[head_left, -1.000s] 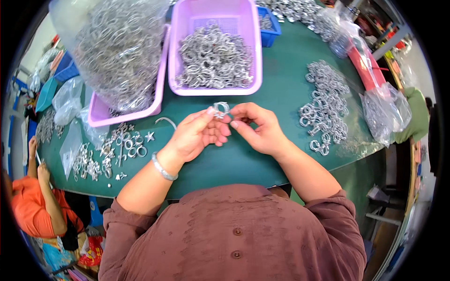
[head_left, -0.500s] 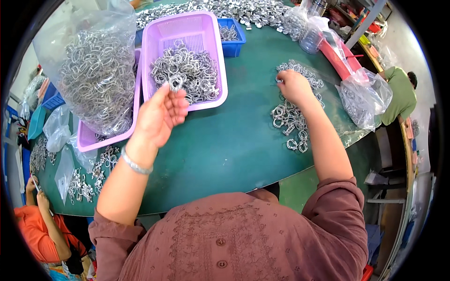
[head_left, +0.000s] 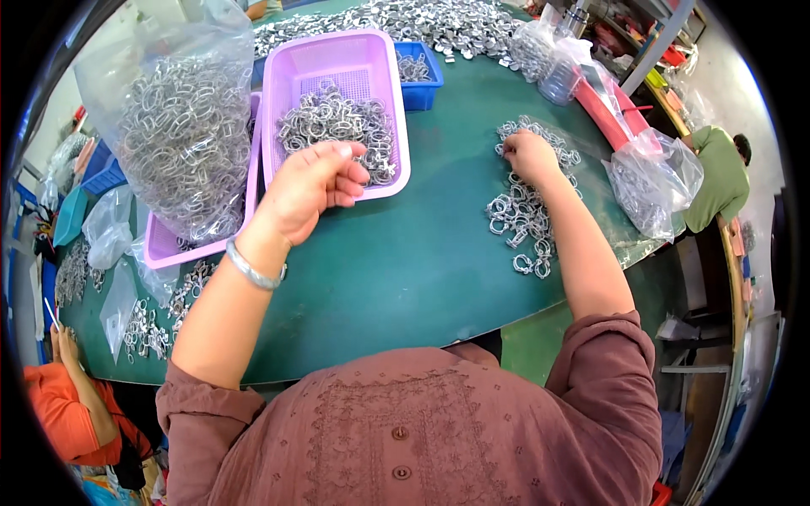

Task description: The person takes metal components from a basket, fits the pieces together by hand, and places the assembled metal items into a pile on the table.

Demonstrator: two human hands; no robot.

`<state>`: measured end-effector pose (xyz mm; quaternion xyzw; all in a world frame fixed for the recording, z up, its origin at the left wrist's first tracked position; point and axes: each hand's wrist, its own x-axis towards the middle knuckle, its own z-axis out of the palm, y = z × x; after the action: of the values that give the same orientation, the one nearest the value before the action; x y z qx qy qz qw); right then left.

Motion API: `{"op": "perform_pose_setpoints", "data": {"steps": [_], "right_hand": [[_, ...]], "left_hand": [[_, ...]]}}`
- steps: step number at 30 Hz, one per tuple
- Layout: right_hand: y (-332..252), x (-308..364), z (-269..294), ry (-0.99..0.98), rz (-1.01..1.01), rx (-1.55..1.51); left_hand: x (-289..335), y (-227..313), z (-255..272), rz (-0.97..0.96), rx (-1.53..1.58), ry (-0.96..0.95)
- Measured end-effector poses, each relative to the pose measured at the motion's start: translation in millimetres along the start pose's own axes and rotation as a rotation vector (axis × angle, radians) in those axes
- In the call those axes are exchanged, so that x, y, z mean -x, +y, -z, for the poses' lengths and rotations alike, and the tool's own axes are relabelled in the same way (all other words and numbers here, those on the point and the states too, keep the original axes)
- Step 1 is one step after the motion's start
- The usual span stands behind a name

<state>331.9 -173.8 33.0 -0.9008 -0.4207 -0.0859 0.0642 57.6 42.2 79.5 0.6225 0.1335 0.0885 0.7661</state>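
Observation:
My left hand (head_left: 316,187), with a pale bangle on its wrist, hovers at the near edge of a lilac plastic basket (head_left: 402,126). Its fingers are half curled and apart, and no piece shows in them. Inside the basket lies a heap of silvery metal rings and clasps (head_left: 337,122). At the right, my right hand (head_left: 531,157) reaches into a loose pile of similar metal ring clasps (head_left: 521,215) on the green table (head_left: 405,278). Its thumb and fingers are pinched together at the pile; what they hold is too small to make out.
A big clear bag of metal rings (head_left: 181,143) stands in a second lilac basket (head_left: 198,253) at the left. Behind are a blue bin (head_left: 419,94) and a broad heap of metal pieces (head_left: 405,21). A red tray (head_left: 603,110) and plastic bag (head_left: 654,185) lie right. Other people sit nearby.
My left hand has turned from palm-up to fingers curling inward and moved slightly right; the ring seen at its fingertips no longer shows there. My right hand stays at the pile, fingers shifted slightly.

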Motion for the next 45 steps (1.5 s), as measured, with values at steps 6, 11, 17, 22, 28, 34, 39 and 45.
{"op": "perform_pose_setpoints", "data": {"steps": [6,11,17,22,28,34,39,45], "right_hand": [[-40,14,39,-0.193,-0.022,-0.708],[-123,41,59,-0.459,0.143,-1.336],[-180,62,51,-0.599,0.178,-1.596],[-191,61,33,-0.591,0.27,-1.582],[-189,67,10,-0.438,0.309,-1.597],[-190,71,0,-0.423,0.339,-1.649],[-187,72,-9,-0.44,0.294,-1.679],[-190,73,-10,-0.394,0.257,-1.71]], "left_hand": [[32,-24,-13,0.008,-0.103,0.017],[50,-45,-26,-0.32,-0.305,0.093],[57,-50,-21,-0.701,-0.552,0.208],[58,-58,-11,-0.597,-0.435,0.24],[53,-69,-7,-0.501,-0.147,0.199],[51,-73,-3,-0.448,-0.172,0.155],[49,-79,-2,-0.446,-0.13,0.135],[49,-77,-7,-0.417,-0.07,0.163]]}}
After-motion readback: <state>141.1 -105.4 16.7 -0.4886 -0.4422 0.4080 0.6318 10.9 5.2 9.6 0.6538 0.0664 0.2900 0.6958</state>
